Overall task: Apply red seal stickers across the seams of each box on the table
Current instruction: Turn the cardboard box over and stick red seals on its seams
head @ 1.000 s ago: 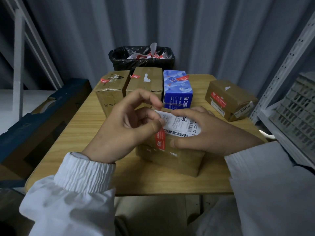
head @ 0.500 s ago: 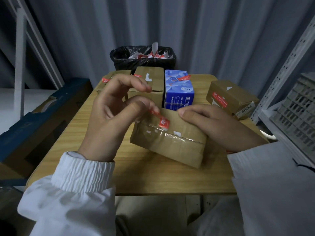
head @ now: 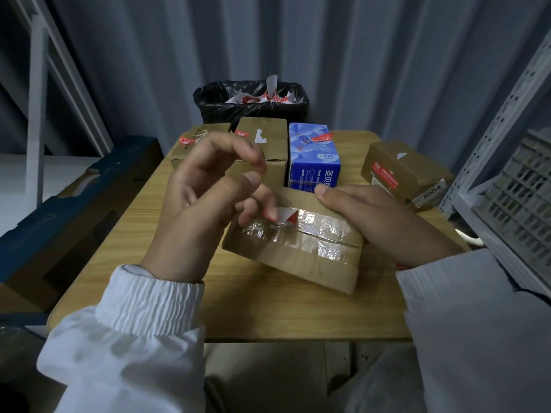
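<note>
The left hand (head: 208, 204) sets curled fingertips on a small red-and-white seal sticker (head: 283, 218), pinching or merely pressing I cannot tell; it lies on the taped brown cardboard box (head: 298, 257), held tilted over the wooden table (head: 268, 311) by the right hand (head: 384, 219) gripping its end; the sticker should bridge the seam, rubbed flat outward; five boxes: four brown, one blue carton (head: 314, 156).

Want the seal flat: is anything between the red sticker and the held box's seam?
Nothing loose. Only glossy clear tape covers the box seam; the red sticker, under fingertips of the left hand, lies on that tape just above the seam. The right hand grips the box farther right, clear.
</note>
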